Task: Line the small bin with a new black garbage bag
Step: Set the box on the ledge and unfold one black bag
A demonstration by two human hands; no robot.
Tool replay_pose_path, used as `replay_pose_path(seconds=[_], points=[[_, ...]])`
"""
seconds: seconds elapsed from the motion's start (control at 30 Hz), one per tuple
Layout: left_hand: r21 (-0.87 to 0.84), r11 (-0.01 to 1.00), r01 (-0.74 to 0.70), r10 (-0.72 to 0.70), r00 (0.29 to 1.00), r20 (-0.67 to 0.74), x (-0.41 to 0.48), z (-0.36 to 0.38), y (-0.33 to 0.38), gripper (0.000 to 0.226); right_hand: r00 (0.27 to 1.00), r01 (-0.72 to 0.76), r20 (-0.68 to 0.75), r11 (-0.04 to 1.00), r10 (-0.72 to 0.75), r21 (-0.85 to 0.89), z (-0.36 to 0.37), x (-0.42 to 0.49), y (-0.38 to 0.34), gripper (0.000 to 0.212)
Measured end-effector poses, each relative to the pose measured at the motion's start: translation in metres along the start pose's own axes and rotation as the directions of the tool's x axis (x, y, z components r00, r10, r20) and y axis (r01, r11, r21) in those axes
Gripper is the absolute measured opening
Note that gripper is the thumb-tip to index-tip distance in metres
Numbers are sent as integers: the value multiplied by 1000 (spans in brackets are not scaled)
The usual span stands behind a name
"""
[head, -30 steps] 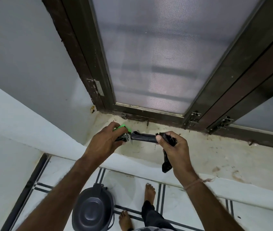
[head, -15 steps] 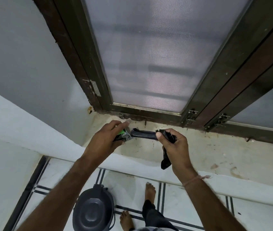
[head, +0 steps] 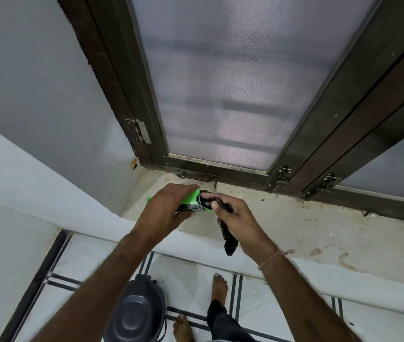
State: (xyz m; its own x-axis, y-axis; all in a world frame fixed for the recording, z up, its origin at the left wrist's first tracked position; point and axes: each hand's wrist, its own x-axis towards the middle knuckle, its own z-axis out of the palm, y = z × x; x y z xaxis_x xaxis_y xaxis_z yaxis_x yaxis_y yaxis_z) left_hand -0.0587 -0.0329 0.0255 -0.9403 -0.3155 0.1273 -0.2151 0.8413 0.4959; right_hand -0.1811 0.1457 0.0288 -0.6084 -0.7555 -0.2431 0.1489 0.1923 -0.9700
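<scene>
Your left hand [head: 165, 212] grips the green packet [head: 192, 202]; right hand [head: 239, 218] fingers pinch the black bag [head: 229, 239] (still folded). Next: unfold it, then down to the bin [head: 134, 314].

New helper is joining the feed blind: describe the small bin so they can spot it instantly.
Start at the stained window ledge where both hands work, then drop to the tiled floor below. The small bin stands there beside the bare feet, under the left forearm: a dark, round container with its lid shut.
</scene>
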Motion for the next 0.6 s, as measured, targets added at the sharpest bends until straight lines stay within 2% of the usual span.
replay_pose_path(seconds=[0.1, 0.2, 0.3, 0.37, 0.43, 0.5, 0.6], points=[[79, 997, 6, -2, 999, -43, 2, 2, -2, 63, 993, 24, -115, 999, -21, 24, 2, 2, 5, 32], [80, 997, 23, -19, 999, -42, 5, 6, -2, 63, 998, -18, -57, 1000, 18, 5, 5, 1, 9, 33], [38, 998, 56, -54, 998, -40, 8, 7, -4, 61, 975, 57, -219, 997, -44, 53, -3, 1, 13, 30], [1, 998, 56, -56, 998, -27, 9, 8, -5, 60, 980, 73, -187, 997, -67, 26, -8, 2, 13, 39], [-47, 998, 37, -37, 999, 1, 11, 10, -6, 61, 986, 113, -116, 993, -118, -45, -4, 5, 14, 38], [-80, 997, 18, -16, 1000, 24, 13, 13, -4, 61, 967, 157, -195, 986, -164, -52, 3, 10, 18, 27], [-114, 993, 15, -12, 1000, 29, 15, 13, -3, 62, 926, 153, -345, 988, -152, -23, 8, 15, 24, 20]])
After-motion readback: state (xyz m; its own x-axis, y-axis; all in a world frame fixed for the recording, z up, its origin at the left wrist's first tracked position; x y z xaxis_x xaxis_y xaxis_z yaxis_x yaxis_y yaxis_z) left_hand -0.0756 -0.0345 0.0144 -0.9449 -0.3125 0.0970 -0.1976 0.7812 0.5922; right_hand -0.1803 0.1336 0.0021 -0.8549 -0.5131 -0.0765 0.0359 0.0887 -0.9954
